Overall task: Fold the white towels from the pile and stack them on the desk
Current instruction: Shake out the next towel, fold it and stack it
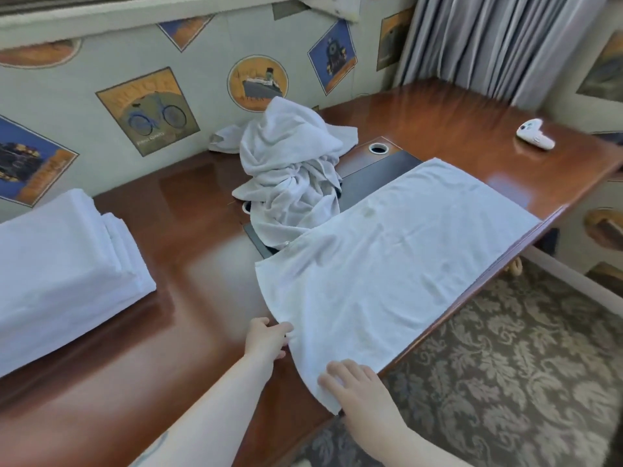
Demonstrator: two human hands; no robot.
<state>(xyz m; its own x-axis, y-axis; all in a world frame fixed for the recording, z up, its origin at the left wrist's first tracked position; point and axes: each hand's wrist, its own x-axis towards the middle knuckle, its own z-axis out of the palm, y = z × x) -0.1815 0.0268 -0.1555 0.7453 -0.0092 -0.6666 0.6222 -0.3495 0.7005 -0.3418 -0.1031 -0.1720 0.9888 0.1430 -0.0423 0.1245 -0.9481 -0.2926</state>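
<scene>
White towel (387, 257) lies spread flat along the near edge of the wooden desk (188, 264), its far end partly over a dark inset panel (374, 173). Left hand (266, 337) at the towel's near left corner, fingers curled and pinching the hem. Right hand (354, 382) rests on the nearest corner, fingers straight and slightly spread, pressing the cloth flat against the desk. Behind the towel, a crumpled pile of white towels (290, 170) heaps up against the wall. Stack of folded towels (60, 264) sits on the desk's left side, well apart from the spread one. White controller (534, 134) on the desk's far right corner. Patterned carpet (505, 365) below the desk edge
</scene>
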